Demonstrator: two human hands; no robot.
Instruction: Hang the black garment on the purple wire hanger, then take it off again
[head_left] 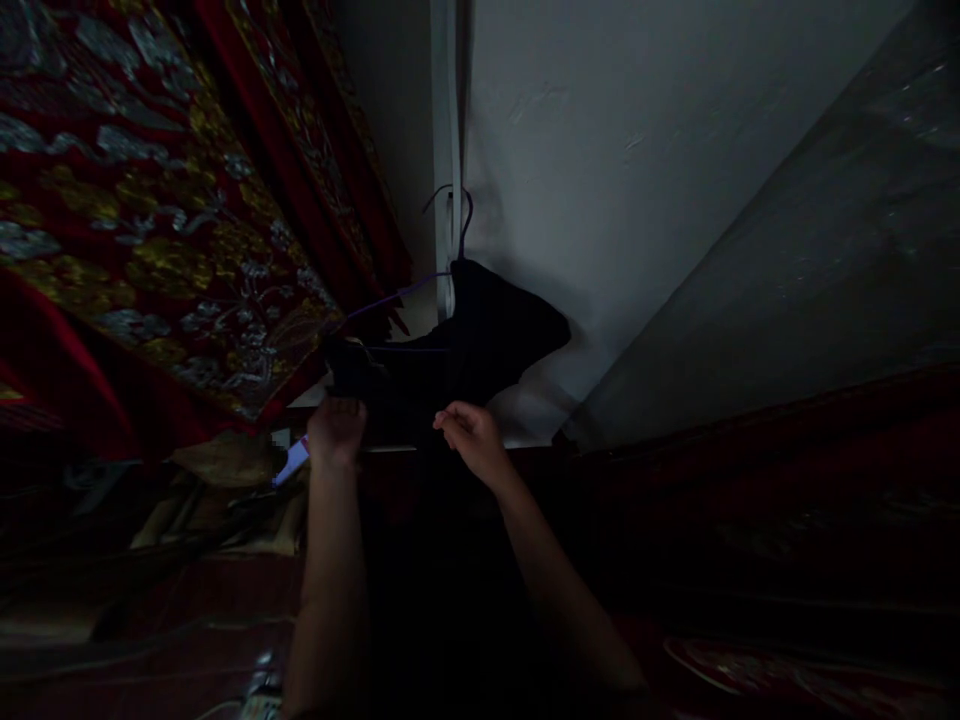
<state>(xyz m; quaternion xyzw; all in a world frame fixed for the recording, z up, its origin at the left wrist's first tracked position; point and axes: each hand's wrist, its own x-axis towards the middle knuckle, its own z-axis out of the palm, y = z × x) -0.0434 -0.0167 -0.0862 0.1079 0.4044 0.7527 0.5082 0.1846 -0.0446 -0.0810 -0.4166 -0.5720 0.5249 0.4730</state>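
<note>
A dark garment [499, 325] hangs half on a thin purple clothes hanger [397, 294]; one shoulder of it covers the hanger's right arm, while the left arm of the hanger is bare. The hanger's hook sits by a pale vertical pole [444, 120]. My left hand [337, 430] is closed at the garment's left side, its fingertips hidden in shadow. Lower on the cloth, my right hand [472, 437] is closed in a pinch on the garment's front. Poor light hides most folds of the fabric.
Red cloth with gold and silver embroidery [165, 200] hangs at the left. Behind the pole stands a grey-white wall [600, 150]. A tan conical object [225, 460] and a white-blue strip [292, 460] lie lower left, above a reddish tiled floor [217, 590].
</note>
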